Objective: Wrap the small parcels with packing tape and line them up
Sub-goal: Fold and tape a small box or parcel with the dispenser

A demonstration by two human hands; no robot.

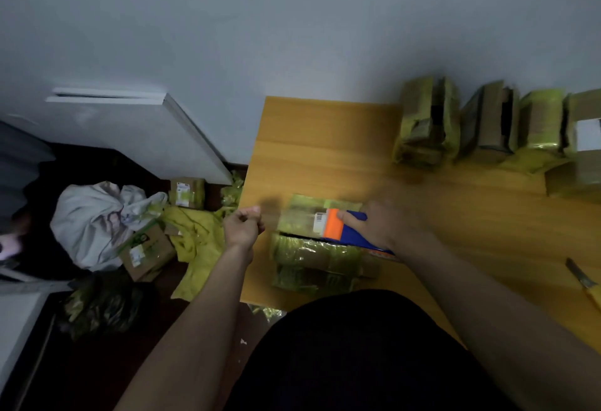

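- Head view looks down on an orange-ish wooden table pushed against a plain grey wall.
- Parcel being wrapped sits at the table's near left edge; the right hand is clamped on a blue-and-orange tape dispenser on top of it.
- Left hand is curled closed just left of it; whether it's pinching tape, can't tell.
- Finished parcels are lined up along the wall at back right.
- The floor is messy: yellow wrap, boxes, a white bag.
- A knife lies at the right edge.
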